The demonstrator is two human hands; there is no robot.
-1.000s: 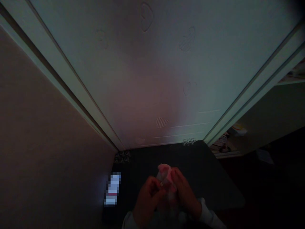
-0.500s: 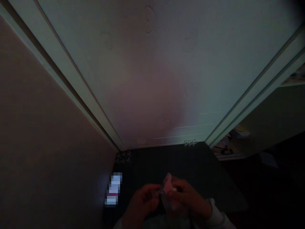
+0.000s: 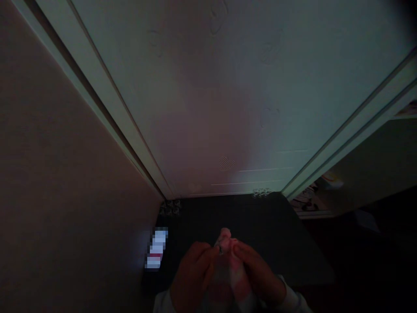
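In the dim light I see a pink and whitish soft, thin thing [image 3: 239,278], like a bag or a cloth; its kind is unclear. Its crumpled top stands up between my hands, and paler folds hang below toward my body. My left hand [image 3: 192,276] pinches its upper part from the left, fingers curled. Thumb and fingers of my right hand [image 3: 262,276] grip the top edge from the right. My fingertips are close together there. Shadow hides the lower end of the thing.
A dark table [image 3: 293,248] lies under my hands, against a pale embossed panel [image 3: 202,130]. Its left end meets a brownish wall [image 3: 71,195]. A lit, pixelated phone-like screen [image 3: 156,248] lies at left. Small ring-shaped items [image 3: 261,192] sit along the back edge; shelving [image 3: 368,152] stands right.
My hands have come nearer each other at the top of the pink and whitish thing, and more of its pale folds show hanging below. The view has tilted slightly.
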